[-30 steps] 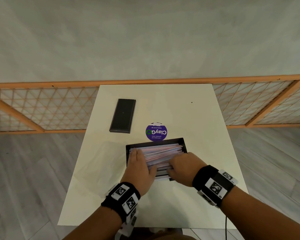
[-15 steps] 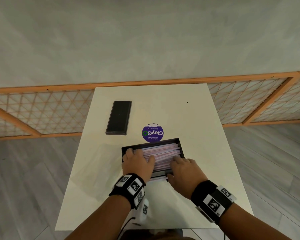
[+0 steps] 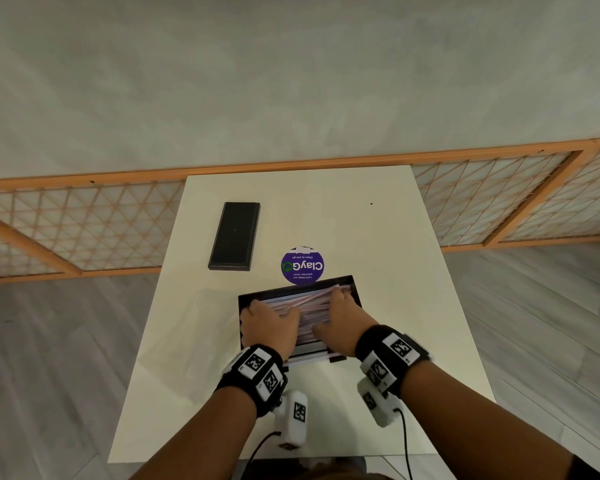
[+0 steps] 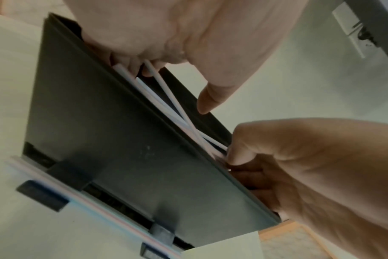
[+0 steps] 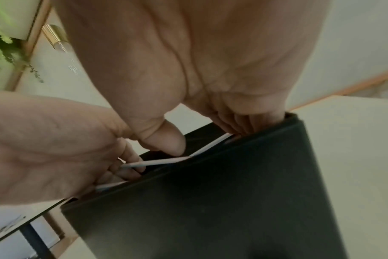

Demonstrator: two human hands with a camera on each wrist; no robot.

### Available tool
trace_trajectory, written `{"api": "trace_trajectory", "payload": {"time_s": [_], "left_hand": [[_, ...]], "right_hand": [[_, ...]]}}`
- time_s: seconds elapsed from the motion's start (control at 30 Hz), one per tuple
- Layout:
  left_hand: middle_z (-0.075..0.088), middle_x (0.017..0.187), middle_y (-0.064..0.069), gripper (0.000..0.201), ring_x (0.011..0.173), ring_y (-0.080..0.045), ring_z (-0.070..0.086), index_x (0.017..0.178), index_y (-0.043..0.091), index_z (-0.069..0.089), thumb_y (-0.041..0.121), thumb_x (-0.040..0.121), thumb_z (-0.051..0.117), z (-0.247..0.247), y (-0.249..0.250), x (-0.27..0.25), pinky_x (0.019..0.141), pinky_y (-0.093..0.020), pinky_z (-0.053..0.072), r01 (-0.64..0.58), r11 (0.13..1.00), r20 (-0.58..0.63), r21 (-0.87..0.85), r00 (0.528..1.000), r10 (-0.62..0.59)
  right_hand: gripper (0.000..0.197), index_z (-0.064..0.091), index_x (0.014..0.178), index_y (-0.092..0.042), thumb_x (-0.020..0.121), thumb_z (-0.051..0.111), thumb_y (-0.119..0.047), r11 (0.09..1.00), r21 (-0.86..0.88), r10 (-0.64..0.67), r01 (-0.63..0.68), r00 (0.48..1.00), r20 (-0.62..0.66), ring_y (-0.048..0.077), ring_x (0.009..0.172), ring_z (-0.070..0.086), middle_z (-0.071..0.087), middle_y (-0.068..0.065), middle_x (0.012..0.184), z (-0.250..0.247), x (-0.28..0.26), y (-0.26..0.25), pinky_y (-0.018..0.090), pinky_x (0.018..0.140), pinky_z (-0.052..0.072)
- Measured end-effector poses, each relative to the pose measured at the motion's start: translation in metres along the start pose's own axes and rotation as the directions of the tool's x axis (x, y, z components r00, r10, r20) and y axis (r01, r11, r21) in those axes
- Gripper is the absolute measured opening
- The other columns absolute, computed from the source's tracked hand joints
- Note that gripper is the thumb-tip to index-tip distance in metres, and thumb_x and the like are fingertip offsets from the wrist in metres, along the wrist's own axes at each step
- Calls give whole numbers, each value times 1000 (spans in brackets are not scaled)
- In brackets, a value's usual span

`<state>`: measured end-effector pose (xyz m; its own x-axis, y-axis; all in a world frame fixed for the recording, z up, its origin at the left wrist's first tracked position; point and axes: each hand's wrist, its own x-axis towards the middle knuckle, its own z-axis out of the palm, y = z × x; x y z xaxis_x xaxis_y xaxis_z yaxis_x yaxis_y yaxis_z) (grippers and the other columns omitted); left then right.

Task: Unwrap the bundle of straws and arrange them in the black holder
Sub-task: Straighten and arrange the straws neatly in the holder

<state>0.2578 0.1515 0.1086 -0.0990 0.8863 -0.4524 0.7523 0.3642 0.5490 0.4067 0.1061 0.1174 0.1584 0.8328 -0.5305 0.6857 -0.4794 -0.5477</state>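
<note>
The black holder (image 3: 278,292) stands open at the near middle of the white table, filled with pink and white straws (image 3: 309,306) lying left to right. My left hand (image 3: 269,323) lies over their left end with its fingers dipping into the box. My right hand (image 3: 343,315) lies over the right end, fingers stretched to the far right corner. In the left wrist view a few straws (image 4: 173,105) cross loosely above the holder wall (image 4: 122,149) between both hands. One straw (image 4: 78,198) rests in the front slot. In the right wrist view my right thumb (image 5: 166,140) touches a straw (image 5: 162,161).
A flat black lid (image 3: 234,236) lies at the far left of the table (image 3: 395,237). A round purple sticker (image 3: 302,265) sits just behind the holder. An orange wooden lattice rail (image 3: 84,220) runs behind the table.
My right hand has slid from the holder's near edge over the straws toward its far right corner. My left hand has shifted to the left end.
</note>
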Motion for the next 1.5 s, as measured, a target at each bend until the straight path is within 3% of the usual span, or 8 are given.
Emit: {"api": "trace_trajectory", "payload": {"time_s": [0.23,0.37,0.53,0.63,0.83,0.97,1.23,1.5], "left_hand": [[45,133,-9,49,121,-31,46,124,15,53,48,88,62,-19,-5,-5,101,-44,46,-177,980,-11,89,984,179],[46,135,-7,51,121,-29,45,125,15,50,47,88,63,-22,-8,-6,98,-43,47,-272,940,-18,208,959,282],[51,124,-3,59,111,-24,52,125,20,46,50,79,67,-23,-18,-6,89,-41,54,-358,895,108,266,934,341],[53,116,1,65,102,-22,58,123,24,46,55,72,71,-24,-25,-6,85,-41,58,-374,892,175,254,925,338],[49,119,-1,51,105,-22,55,123,22,49,42,81,68,-24,-35,-8,88,-38,54,-407,878,128,250,913,386],[48,118,2,33,108,-20,52,116,22,56,43,91,61,-29,-36,-11,85,-34,52,-450,824,120,344,892,437],[55,107,6,22,96,-15,56,106,24,60,43,93,59,-35,-43,-9,82,-31,50,-559,769,162,309,828,537],[54,122,6,60,110,-18,53,127,26,57,59,79,70,-32,-48,-6,93,-32,50,-658,681,153,322,746,649]], "right_hand": [[27,50,107,-12,86,53,-29,954,-215,-260,208,932,-252,27,98,55,50,5,112,-5,-9,1,31,77,42],[35,55,112,-10,84,49,-30,875,-340,-411,345,900,-146,29,104,56,56,8,115,-9,0,-3,40,91,51],[65,46,133,-14,83,52,-55,890,-373,-263,262,964,48,30,118,55,57,10,128,-10,3,-3,41,101,49],[52,55,121,-13,90,51,-54,874,-391,-254,290,957,143,28,106,62,63,9,114,-10,0,-6,33,89,51],[38,57,103,-18,82,47,-48,739,-569,-430,360,903,13,26,91,60,61,4,102,-5,1,1,39,82,53],[34,52,78,-23,91,41,-53,783,-474,-405,402,909,102,22,72,59,63,-2,80,-3,-11,-1,33,66,49],[21,54,95,-19,93,51,-40,834,-400,-425,380,905,-27,25,95,58,59,4,103,-8,-9,12,32,77,45],[66,61,121,-16,83,26,-57,794,-499,-399,347,917,3,32,109,60,60,8,121,1,-9,12,42,94,51]]}}
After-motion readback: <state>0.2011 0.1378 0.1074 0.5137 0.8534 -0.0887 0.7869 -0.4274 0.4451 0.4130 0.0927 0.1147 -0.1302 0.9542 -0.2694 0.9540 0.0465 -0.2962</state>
